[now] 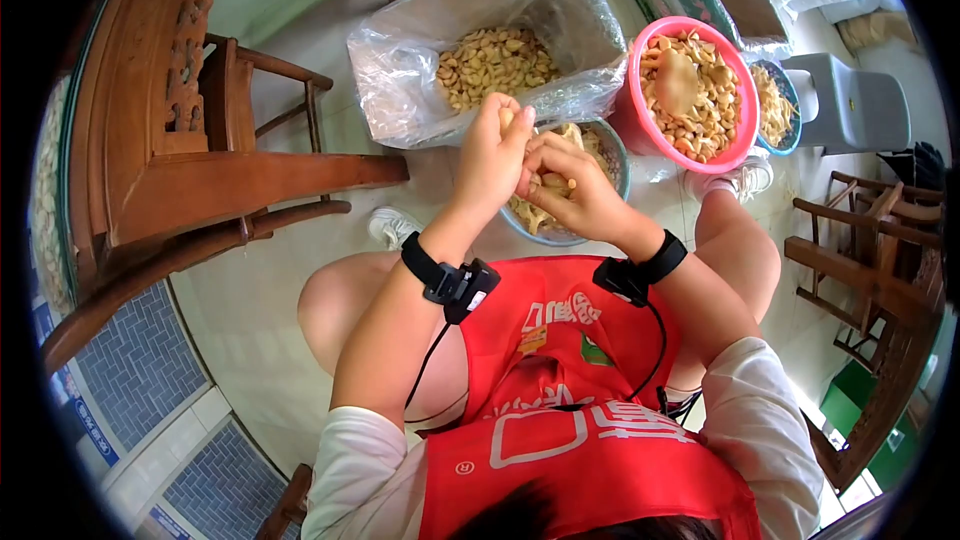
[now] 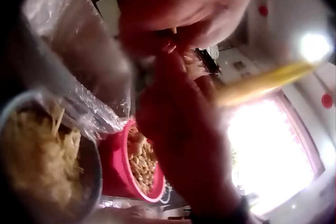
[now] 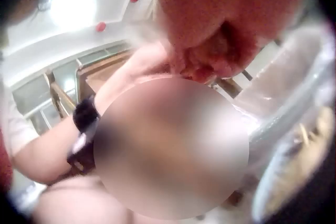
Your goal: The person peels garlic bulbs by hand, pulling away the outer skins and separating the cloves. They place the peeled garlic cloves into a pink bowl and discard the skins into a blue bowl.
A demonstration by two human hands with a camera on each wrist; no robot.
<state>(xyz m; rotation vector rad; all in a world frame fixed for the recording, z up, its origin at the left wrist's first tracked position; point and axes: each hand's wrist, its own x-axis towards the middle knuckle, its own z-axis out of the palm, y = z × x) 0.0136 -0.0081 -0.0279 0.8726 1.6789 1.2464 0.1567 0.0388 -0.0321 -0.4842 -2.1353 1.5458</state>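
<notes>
Over a grey-blue bowl (image 1: 620, 155) of pale peelings, both hands meet. My left hand (image 1: 500, 140) has its fingers curled round a pale clove (image 1: 507, 118) that shows at its top. Pressed against it, my right hand (image 1: 550, 180) pinches a small pale piece (image 1: 558, 183) between thumb and fingers. The left wrist view has the left hand (image 2: 178, 8) at the top and the right hand (image 2: 184, 129) below it, both blurred. A thin yellowish strip (image 2: 262, 79) sticks out to the right there. The right wrist view gives only a blurred right hand (image 3: 226, 24) and the left forearm.
A clear plastic bag (image 1: 400, 60) of pale cloves (image 1: 495, 60) lies behind the bowl. A pink basin (image 1: 632, 125) of cloves stands at the right, with another bowl (image 1: 790, 90) and a grey stool (image 1: 860, 105) beyond it. Wooden chairs stand at left (image 1: 230, 180) and right (image 1: 870, 260).
</notes>
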